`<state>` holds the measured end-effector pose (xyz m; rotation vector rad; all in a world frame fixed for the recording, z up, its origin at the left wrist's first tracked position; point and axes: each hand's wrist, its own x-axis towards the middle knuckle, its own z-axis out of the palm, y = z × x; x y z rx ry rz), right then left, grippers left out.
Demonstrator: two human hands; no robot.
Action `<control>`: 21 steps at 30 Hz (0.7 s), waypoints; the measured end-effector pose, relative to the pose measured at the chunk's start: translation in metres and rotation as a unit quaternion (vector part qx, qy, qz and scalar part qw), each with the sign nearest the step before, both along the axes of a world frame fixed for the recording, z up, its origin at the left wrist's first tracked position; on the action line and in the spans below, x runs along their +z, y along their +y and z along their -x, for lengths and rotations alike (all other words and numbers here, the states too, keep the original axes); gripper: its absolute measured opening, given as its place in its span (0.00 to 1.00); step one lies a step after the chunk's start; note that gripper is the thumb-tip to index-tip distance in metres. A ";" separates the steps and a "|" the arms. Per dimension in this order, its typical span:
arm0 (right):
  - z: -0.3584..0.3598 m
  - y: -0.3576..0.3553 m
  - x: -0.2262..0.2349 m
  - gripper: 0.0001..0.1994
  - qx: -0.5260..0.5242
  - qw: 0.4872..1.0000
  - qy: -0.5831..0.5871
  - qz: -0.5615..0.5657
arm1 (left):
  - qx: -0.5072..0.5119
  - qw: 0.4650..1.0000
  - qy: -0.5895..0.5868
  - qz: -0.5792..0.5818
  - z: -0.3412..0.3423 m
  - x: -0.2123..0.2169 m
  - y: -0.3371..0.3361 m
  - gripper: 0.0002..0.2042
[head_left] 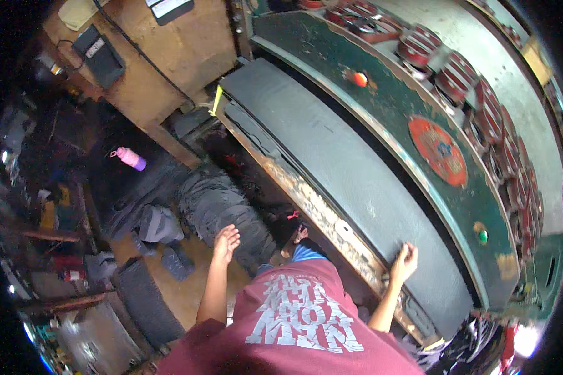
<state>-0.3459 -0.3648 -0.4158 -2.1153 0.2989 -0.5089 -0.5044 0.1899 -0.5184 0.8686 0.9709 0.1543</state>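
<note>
My left hand (227,241) is raised in front of a dark, layered roll of material (222,203) on the floor side. Its fingers are slightly bent and apart, and it holds nothing. Over the near edge of a long dark grey sheet (338,156) is my right hand (406,261), its fingers curled in. Whether something small sits between them, or whether they touch the sheet, I cannot make out. The sheet lies along the bed of a large green machine (369,100), behind a worn, chipped front ledge (306,197).
Red metal parts (419,47) line the machine's top. An orange button (360,79) and a green button (483,236) sit on its face. Another person (294,234), partly hidden, is low beside the ledge. A pink and purple bottle (129,159) lies left, below a wooden panel (150,75).
</note>
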 end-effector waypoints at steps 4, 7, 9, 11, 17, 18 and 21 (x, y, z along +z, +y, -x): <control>0.004 -0.011 -0.013 0.09 -0.022 0.999 0.015 -0.045 | -0.040 0.996 0.009 0.074 -0.074 0.018 0.002 0.14; 0.006 -0.015 -0.020 0.09 -0.034 0.998 0.018 -0.049 | -0.130 0.989 -0.038 -0.057 -0.148 0.059 0.033 0.13; 0.009 -0.016 -0.018 0.08 -0.045 0.998 0.014 -0.031 | -0.152 0.977 -0.080 -0.127 -0.195 0.097 0.059 0.12; 0.011 -0.017 -0.013 0.08 -0.076 0.994 0.047 -0.064 | -0.137 0.964 -0.095 -0.205 -0.231 0.141 0.083 0.12; 0.009 -0.013 0.003 0.10 -0.084 0.986 0.040 -0.138 | -0.024 0.909 -0.201 -0.363 -0.329 0.275 0.172 0.10; 0.005 -0.012 0.005 0.11 -0.075 0.987 0.041 -0.140 | -0.003 0.889 -0.226 -0.397 -0.345 0.295 0.193 0.09; 0.010 -0.002 0.014 0.16 -0.177 0.980 0.080 -0.044 | 0.088 0.843 -0.264 -0.460 -0.406 0.351 0.266 0.09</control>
